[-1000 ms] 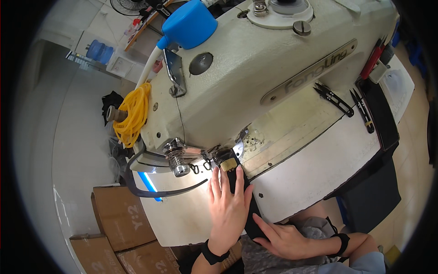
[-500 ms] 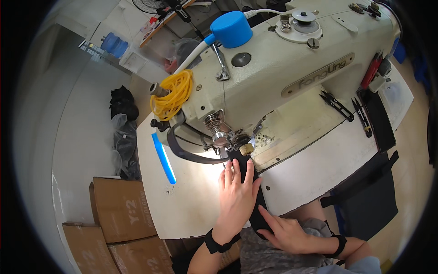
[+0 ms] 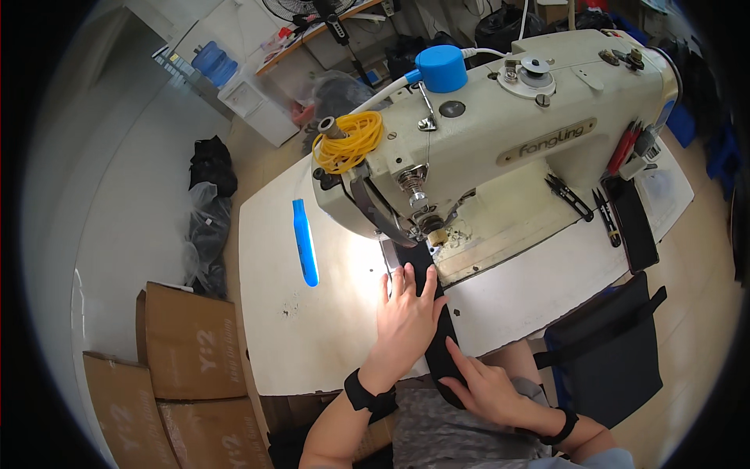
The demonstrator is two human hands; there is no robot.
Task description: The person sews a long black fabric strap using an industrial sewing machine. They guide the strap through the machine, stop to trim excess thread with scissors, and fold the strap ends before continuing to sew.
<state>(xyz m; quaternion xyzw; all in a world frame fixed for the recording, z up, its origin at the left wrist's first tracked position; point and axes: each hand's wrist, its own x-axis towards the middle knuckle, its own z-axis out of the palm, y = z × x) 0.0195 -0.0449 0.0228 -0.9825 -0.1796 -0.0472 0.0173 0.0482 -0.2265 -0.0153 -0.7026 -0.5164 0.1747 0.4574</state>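
A long black fabric strip [image 3: 443, 356] runs from beneath the sewing machine's needle area [image 3: 430, 227] toward me, its near end past the table's front edge. My left hand [image 3: 406, 320] lies flat over it just in front of the presser foot, fingers stretched toward the needle. Farther down, my right hand [image 3: 491, 393] rests at the strip's right edge, index finger and thumb spread apart on top; its other fingers are mostly hidden. The cream sewing machine [image 3: 500, 117] carries a coil of yellow cord [image 3: 351, 142] and a blue round fitting [image 3: 441, 69].
A blue flat tool [image 3: 305, 244] lies left on the white table [image 3: 344, 344]. Two black thread snips [image 3: 570, 198] [image 3: 606, 219] and a dark tray [image 3: 631, 227] sit right. Cardboard boxes [image 3: 195, 340] stand lower left; a black fabric piece [image 3: 609, 352] hangs lower right.
The whole view has shifted, showing more of the floor and back of the room. My left fingertips now sit slightly farther from the needle area. My right hand stays by the strip's near end.
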